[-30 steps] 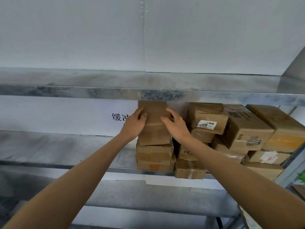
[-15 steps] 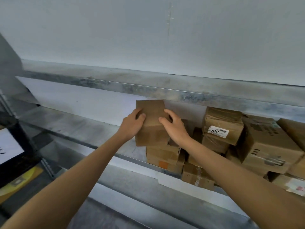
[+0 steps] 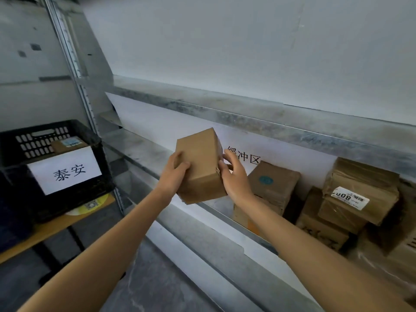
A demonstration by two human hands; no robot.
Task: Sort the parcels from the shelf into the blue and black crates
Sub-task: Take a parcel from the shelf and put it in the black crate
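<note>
Across the view, steel shelf (image 3: 144, 149), with remaining parcels (image 3: 360, 176) stacked at its right end. At left, black crate (image 3: 13, 143) on a wooden counter (image 3: 45, 230), white label (image 3: 65, 170) on its front, one small parcel (image 3: 69, 143) already inside. In the air just in front of the shelf edge, tilted and well apart from the crate: held parcel (image 3: 200, 163). On its near-left corner, left grip (image 3: 174, 174) clamped; on its right side, right grip (image 3: 234, 179) with fingers curled over the edge. Both grasping the box.

No address label showing on the visible faces, so turn the box to read it before choosing a crate. Keep both grips on through the swing left, lift over the crate rim, set down beside the parcel inside, not on it. Blue crate not clearly in view.
</note>
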